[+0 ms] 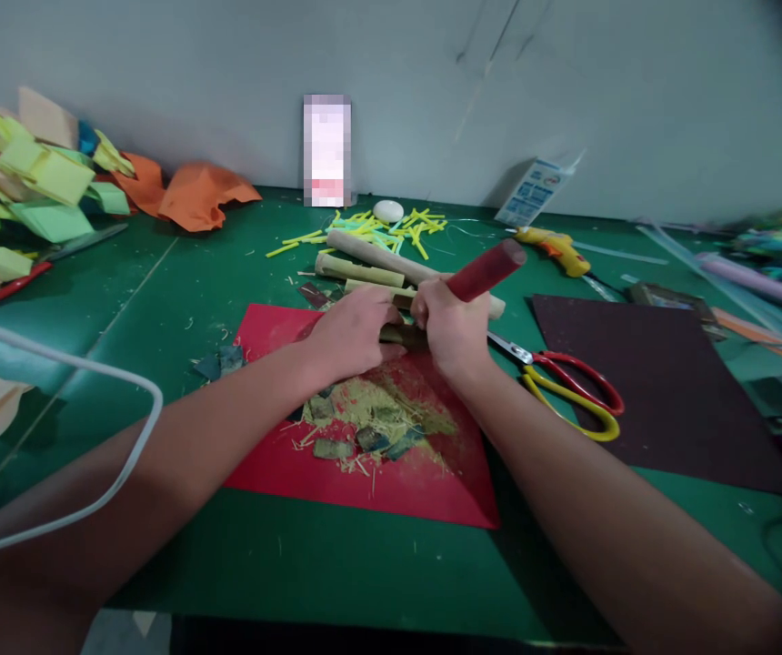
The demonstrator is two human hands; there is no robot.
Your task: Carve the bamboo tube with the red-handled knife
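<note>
My right hand point(457, 329) is closed round the thick red handle point(486, 271) of a tool, which tilts up to the right; its working end is hidden. My left hand point(356, 335) is closed on a short olive-brown bamboo piece point(401, 334), close against my right hand. Both hands are over a red sheet point(275, 473). Greenish-brown sawdust point(364, 398), splinters and several dark green chips point(333, 448) lie on the sheet. Just beyond my hands lie a split bamboo length point(364, 271) and a pale round stick point(384, 256).
Scissors point(578, 391) with red and yellow handles lie at right, partly over a dark brown sheet point(664, 391). Behind are a yellow glue gun point(555, 250), yellow strips point(295, 241) and a blurred upright screen point(326, 150). Folded papers point(43, 173) fill the left; a white cable point(152, 400) crosses nearby.
</note>
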